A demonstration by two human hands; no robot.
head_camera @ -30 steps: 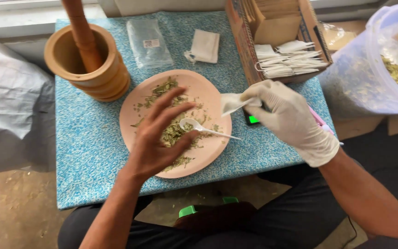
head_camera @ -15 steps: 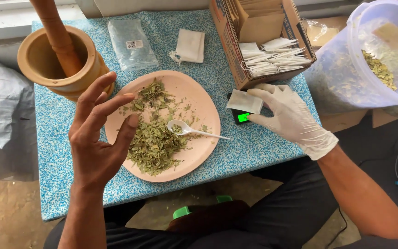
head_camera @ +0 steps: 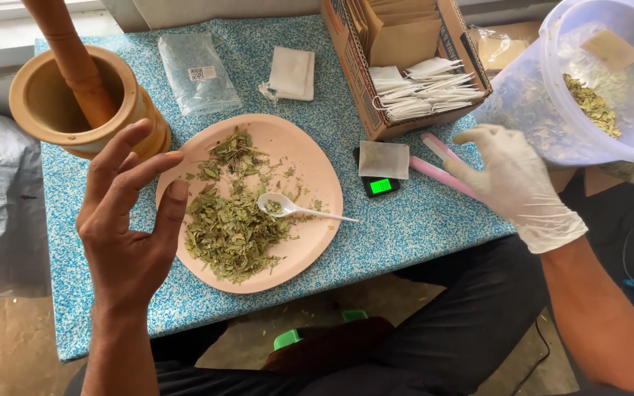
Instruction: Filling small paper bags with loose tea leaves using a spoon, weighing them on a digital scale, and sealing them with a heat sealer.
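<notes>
Fingers (head_camera: pixel 478 143) of gloved right hand (head_camera: pixel 511 183) just beside pink sealer (head_camera: pixel 442 165).

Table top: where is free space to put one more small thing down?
Bare table lies right of the pink plate, below the small scale. Another patch lies between the clear packet and the white sachet. Crowded near the cardboard box, scale and gloved right hand.

This is looking like a small home workshop for packing herbal tea. A speckled blue table (head_camera: pixel 258 44) is carrying a plate (head_camera: pixel 310 154) of dried leaves just right of the left hand (head_camera: pixel 130 220), a wooden mortar (head_camera: pixel 53 103) above it, and a box (head_camera: pixel 405 66) of empty sachets beyond the gloved right hand (head_camera: pixel 515 183).
</notes>
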